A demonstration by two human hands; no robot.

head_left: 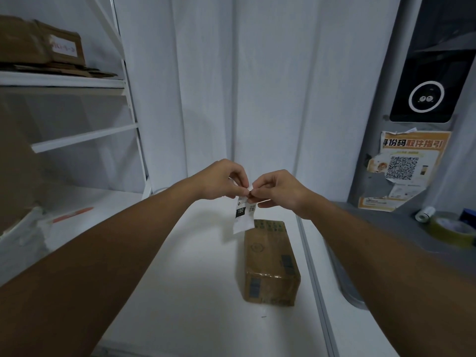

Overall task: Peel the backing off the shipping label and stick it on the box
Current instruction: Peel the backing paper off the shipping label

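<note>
A small white shipping label (243,215) with black print and a "150" block hangs in the air above the table. My left hand (221,180) and my right hand (277,189) both pinch its top edge, fingertips touching at one corner. Below and slightly nearer lies a brown cardboard box (270,261), sealed with clear tape, resting flat on the white table (195,279). The label's lower end overlaps the box's far edge in the view but hangs above it. Whether the backing has separated from the label I cannot tell.
A white shelf rack (77,83) with cardboard boxes stands at the left. An orange pen (73,214) lies on the table's left side. At the right, a grey counter (386,228) holds a tape roll (450,230) and a small paper roll (424,213). White curtains hang behind.
</note>
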